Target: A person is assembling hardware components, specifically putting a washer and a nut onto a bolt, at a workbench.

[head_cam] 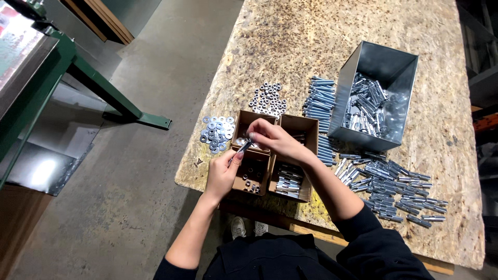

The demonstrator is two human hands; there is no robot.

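Threading washer [251,136] onto bolt [243,147]

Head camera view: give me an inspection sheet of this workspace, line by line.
Surface: chipboard table, speckled tan, bare at the far end.
Job's things: a slim metal bolt held between both hands over two open cardboard boxes that hold small hardware.
Clutter: flat washers and nuts in loose piles, rows of bolts, a scattered bolt heap, and a metal bin partly filled with bolts.
Hands: left hand grips the bolt's lower end; right hand pinches at its top.
Cables: nothing seen.
Surroundings: concrete floor, green machine frame at left, dark shelving at right.
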